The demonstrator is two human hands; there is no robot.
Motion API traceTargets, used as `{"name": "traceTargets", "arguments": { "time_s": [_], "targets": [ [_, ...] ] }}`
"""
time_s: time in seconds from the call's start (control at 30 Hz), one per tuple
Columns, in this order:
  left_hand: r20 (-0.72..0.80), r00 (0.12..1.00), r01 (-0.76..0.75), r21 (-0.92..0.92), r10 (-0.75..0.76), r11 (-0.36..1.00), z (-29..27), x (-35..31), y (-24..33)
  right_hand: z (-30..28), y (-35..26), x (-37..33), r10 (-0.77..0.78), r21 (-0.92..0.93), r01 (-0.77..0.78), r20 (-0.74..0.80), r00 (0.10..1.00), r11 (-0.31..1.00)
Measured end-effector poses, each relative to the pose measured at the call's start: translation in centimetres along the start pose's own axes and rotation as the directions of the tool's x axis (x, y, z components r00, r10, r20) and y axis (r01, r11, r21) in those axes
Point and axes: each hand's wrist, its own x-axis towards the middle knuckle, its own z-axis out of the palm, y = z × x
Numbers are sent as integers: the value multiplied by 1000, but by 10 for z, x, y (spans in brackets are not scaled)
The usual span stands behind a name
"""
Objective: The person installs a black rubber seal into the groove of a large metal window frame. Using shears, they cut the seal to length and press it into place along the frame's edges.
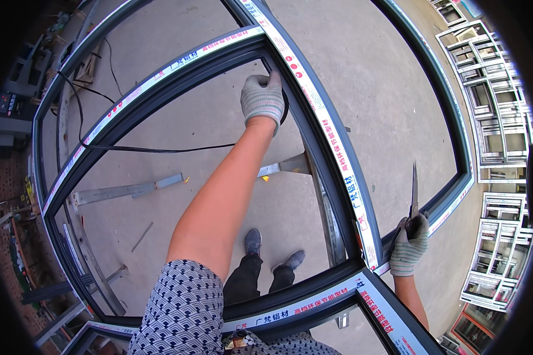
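Observation:
A large dark window frame (328, 127) with printed white protective film lies before me, divided by bars. My left hand (262, 99), in a striped knit glove, is closed on a thin black rubber strip (160, 150) at the far inner corner of the middle opening. Its thumb presses toward the inner edge of the bar. From that hand the strip trails left across the opening and over the frame. Over the right-hand opening's near corner, my gloved right hand (410, 248) grips a pair of scissors (414, 189), blades pointing up and away. Its fingers partly hide the handles.
Metal supports (121, 192) stand under the frame. My shoes (253, 241) show on the concrete floor through the opening. At the right, stacks of finished window frames (494, 106) lean together. A grey machine (15, 112) and cluttered shelving stand at the left.

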Motion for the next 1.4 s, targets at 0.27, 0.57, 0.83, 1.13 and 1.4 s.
{"name": "traceTargets", "arguments": {
  "time_s": [0.27, 0.57, 0.83, 1.13, 1.4],
  "targets": [
    [-38, 999, -7, 113, 11, 994, -1, -10, 12, 0, -4, 1, 20, 1, -20, 12, 1000, 1000],
    [-93, 996, 3, 101, 7, 995, 4, -8, 13, 1, -6, 0, 10, 23, -10, 8, 1000, 1000],
    [-118, 992, 40, 72, -31, 997, 9, 20, 16, 0, -2, 0, -26, -46, 26, 0, 1000, 999],
    [-111, 986, 120, -45, -124, 992, 7, 21, 18, 0, 3, 1, -32, 2, 32, -10, 999, 999],
    [257, 955, 139, 56, -149, 989, -13, 4, 8, -2, -5, 0, 6, -6, -6, 20, 1000, 1000]
  ]
}}
